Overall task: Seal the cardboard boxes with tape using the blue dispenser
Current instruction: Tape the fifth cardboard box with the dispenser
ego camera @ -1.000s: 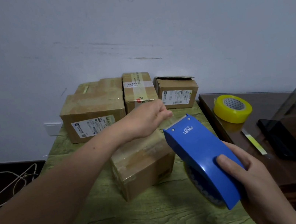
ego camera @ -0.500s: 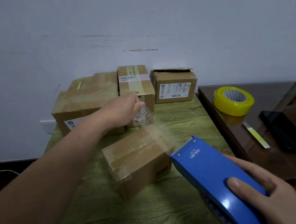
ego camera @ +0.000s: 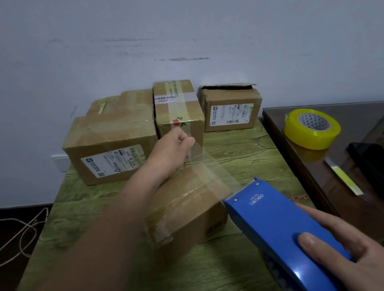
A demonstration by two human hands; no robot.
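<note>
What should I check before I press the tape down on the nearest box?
1. Left hand pinches the tape end: ok.
2. Right hand grips the blue dispenser: ok.
3. Tape spans from hand to dispenser without a break: ok.
4. Nearest box has its top closed: ok.
5. Tape lined up with the box seam: cannot tell, blurred.
6. Tape free of wrinkles: cannot tell.

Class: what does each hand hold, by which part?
Left hand: clear tape, pinched at its free end. Right hand: blue dispenser, gripped at its rear.
</note>
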